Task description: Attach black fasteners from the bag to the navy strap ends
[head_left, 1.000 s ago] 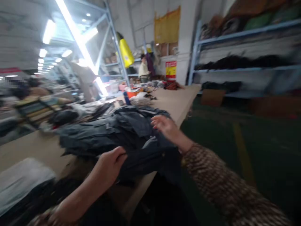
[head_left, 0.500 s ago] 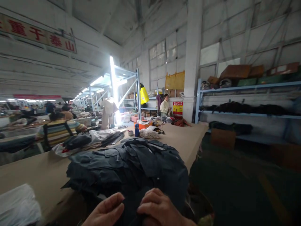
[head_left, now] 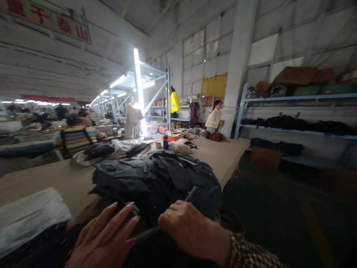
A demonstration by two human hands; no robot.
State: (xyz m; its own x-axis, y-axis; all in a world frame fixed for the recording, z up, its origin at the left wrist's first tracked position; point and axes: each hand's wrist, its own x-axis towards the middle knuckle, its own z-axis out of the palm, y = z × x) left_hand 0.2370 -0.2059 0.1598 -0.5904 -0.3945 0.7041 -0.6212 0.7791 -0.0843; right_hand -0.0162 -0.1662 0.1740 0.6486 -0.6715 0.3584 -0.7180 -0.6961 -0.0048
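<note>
A big heap of dark blue-grey cloth pieces (head_left: 156, 175) lies on the table in front of me. My right hand (head_left: 192, 230) is closed around a dark piece of fabric (head_left: 152, 233), at the near side of the heap; a corner of cloth pokes up beyond the knuckles. To its left, my left hand (head_left: 106, 236) has its fingers stretched out and apart, palm down, over dark fabric at the bottom of the view. Whether its fingertips touch that cloth I cannot tell.
The brown-topped table (head_left: 220, 156) carries a blue bottle (head_left: 165, 142), an orange box (head_left: 177, 137) and plastic bags. At left lies a white plastic sheet (head_left: 33, 216). Shelves (head_left: 295, 97) stand at right. One person (head_left: 214, 119) is beyond the table, another (head_left: 76, 139) sits at left.
My left hand has opened and turned palm down, moving left. My right hand has risen slightly with fabric in its grip. The view has tilted down; the far person has shifted right.
</note>
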